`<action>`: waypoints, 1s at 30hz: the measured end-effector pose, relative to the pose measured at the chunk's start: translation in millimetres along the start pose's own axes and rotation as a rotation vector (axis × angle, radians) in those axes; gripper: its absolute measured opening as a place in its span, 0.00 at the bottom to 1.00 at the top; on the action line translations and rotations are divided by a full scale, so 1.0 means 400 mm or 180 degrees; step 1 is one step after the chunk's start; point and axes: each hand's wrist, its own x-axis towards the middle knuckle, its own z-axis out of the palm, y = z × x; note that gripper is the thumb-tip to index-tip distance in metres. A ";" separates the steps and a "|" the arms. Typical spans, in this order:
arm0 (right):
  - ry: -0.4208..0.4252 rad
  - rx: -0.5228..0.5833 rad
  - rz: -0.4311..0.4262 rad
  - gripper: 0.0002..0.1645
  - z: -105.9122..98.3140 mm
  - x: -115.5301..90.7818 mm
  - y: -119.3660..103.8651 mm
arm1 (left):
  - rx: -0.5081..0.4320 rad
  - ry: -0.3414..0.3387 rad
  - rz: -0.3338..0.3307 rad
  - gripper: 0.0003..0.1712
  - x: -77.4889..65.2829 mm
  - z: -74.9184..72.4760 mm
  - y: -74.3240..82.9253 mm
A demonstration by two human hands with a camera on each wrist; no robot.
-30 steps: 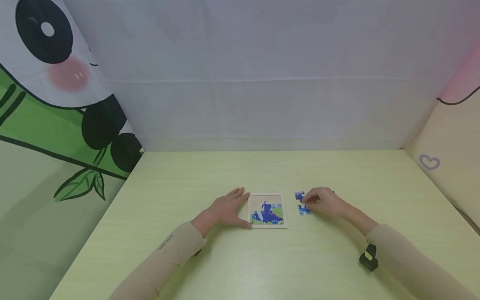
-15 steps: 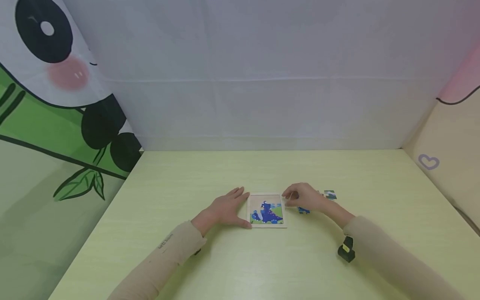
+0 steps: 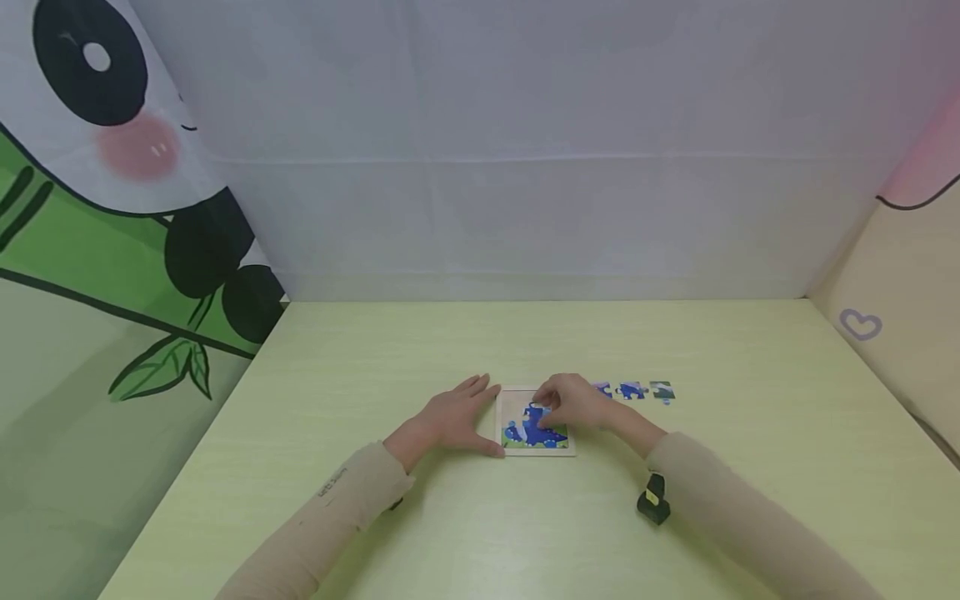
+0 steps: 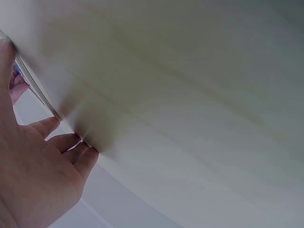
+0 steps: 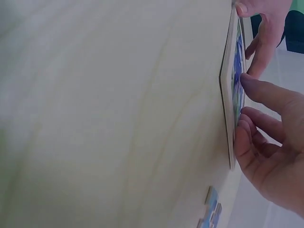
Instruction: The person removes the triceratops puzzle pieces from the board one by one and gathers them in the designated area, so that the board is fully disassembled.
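Note:
A wooden tray puzzle [image 3: 572, 446] with a blue dinosaur picture lies flat on the table, its top part bare wood. My left hand [image 3: 452, 417] steadies its left side, thumb at the near corner and fingers spread toward the far one; the left wrist view shows these fingertips [image 4: 88, 156] along the edge. Over the picture's right half, my right hand [image 3: 577, 402] pinches a puzzle piece, mostly hidden by the fingers. In the right wrist view its thumb [image 5: 261, 90] and curled fingers meet the picture surface.
Loose puzzle pieces [image 3: 632, 390] lie in a row on the table [image 3: 450, 517] right of the tray, the nearest partly behind my right hand. A grey cloth wall [image 3: 480, 208] stands behind the table, with printed cartoon panels [image 3: 187, 367] at the sides.
My right hand has moved left from the loose pieces, across the tray's right edge and onto the picture, carrying a piece. My left hand has stayed at the tray's left side.

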 end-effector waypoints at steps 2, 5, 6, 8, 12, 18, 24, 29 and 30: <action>0.0007 -0.0010 0.0045 0.20 0.002 0.003 -0.001 | -0.0004 -0.0002 -0.0003 0.60 0.000 -0.001 0.001; -0.0007 -0.0002 0.0095 0.19 0.005 0.008 0.001 | 0.0002 0.0002 0.0002 0.60 0.000 -0.001 0.001; -0.0020 0.0015 0.0119 0.19 0.005 0.010 0.002 | 0.0003 0.0003 0.0000 0.60 0.000 -0.001 0.001; -0.0039 0.0049 0.0174 0.19 0.007 0.013 0.002 | 0.0001 0.0007 0.0002 0.60 0.001 -0.001 0.001; -0.0045 0.0076 0.0233 0.18 0.007 0.016 0.001 | 0.0001 0.0009 0.0007 0.60 0.001 -0.001 0.002; -0.0019 0.0012 0.0224 0.19 0.008 0.015 -0.002 | 0.0013 0.0008 0.0010 0.60 0.002 -0.001 0.003; -0.0053 -0.0009 0.0246 0.23 0.008 0.009 -0.005 | 0.0023 -0.0012 -0.0007 0.60 0.002 0.000 0.003; -0.0046 -0.0215 0.0067 0.23 0.005 0.005 -0.008 | 0.0025 -0.0009 -0.0011 0.60 0.004 0.004 0.001; -0.0046 -0.0263 0.0020 0.23 0.005 0.004 -0.010 | 0.0028 -0.0006 -0.0014 0.60 0.005 0.005 0.001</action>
